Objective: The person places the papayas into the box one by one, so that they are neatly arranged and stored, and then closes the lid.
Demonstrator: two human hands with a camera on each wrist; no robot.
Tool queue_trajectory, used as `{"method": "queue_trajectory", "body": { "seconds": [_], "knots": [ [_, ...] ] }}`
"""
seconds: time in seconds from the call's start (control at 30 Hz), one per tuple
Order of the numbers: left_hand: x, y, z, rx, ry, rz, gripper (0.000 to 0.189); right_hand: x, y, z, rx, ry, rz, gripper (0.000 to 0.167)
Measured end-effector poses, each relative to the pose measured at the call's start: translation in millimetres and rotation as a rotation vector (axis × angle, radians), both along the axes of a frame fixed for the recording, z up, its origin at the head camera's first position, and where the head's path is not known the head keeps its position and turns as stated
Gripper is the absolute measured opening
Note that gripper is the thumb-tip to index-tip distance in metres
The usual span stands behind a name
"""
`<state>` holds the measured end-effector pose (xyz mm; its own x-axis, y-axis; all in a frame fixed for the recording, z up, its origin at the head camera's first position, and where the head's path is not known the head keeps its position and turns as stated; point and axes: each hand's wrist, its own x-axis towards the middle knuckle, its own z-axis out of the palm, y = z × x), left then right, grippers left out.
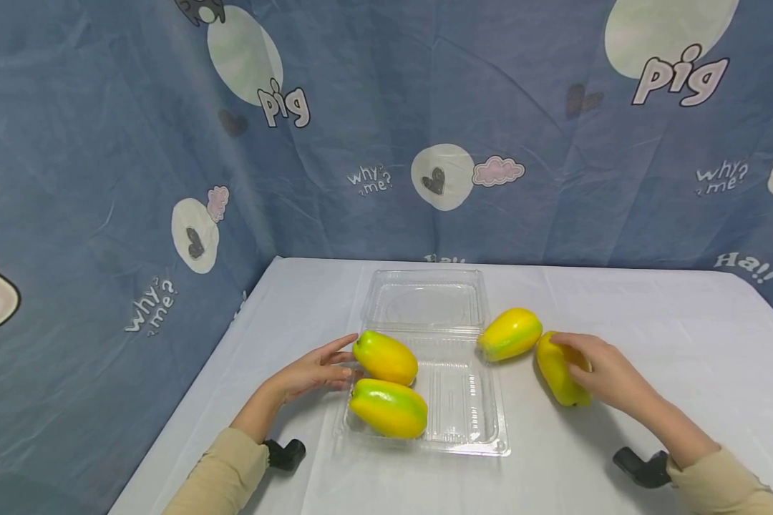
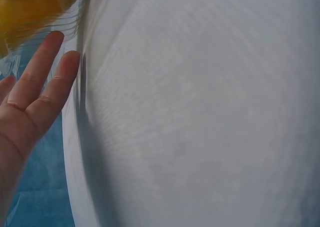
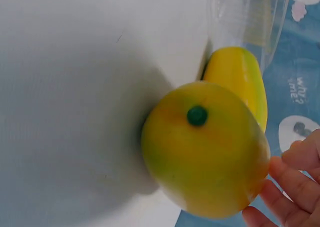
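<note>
In the head view, two yellow-green papayas lie side by side in the left part of a clear plastic clamshell box (image 1: 454, 400): an upper papaya (image 1: 386, 357) and a lower papaya (image 1: 389, 409). My left hand (image 1: 315, 370) is at the box's left edge with fingers extended, one fingertip right at the upper papaya's end. The left wrist view shows those fingers (image 2: 37, 79) spread beside the ribbed box wall. To the right of the box, my right hand (image 1: 602, 368) holds another papaya (image 1: 557, 372) from above between thumb and fingers. Its round end with a green stub (image 3: 197, 116) faces the right wrist camera.
One more papaya (image 1: 512, 334) lies at the box's right edge, close to the one under my right hand. The box lid (image 1: 425, 300) is folded back on the white-covered table (image 1: 696, 336). A blue printed curtain (image 1: 522, 93) hangs behind and at the left.
</note>
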<state>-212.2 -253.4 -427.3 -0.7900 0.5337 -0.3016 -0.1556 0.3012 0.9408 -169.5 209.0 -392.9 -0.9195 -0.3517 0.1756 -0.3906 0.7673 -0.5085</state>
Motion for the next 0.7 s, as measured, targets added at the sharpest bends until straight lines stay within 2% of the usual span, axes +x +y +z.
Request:
{"method": "queue_trajectory", "body": {
  "seconds": [0.2,0.53,0.7],
  "knots": [
    [-0.2,-0.2,-0.4,0.001,-0.007,0.004,0.078,-2.5,8.6,-0.3,0.046,0.024,0.038,0.044],
    [-0.3,0.2,0.2,-0.003,-0.007,0.008,0.078,-11.3,30.1,-5.1,0.087,-0.031,0.125,0.053],
    [-0.9,0.5,-0.2,-0.003,-0.008,0.009,0.079,-15.1,34.5,-7.5,0.101,-0.043,0.134,0.057]
  ]
}}
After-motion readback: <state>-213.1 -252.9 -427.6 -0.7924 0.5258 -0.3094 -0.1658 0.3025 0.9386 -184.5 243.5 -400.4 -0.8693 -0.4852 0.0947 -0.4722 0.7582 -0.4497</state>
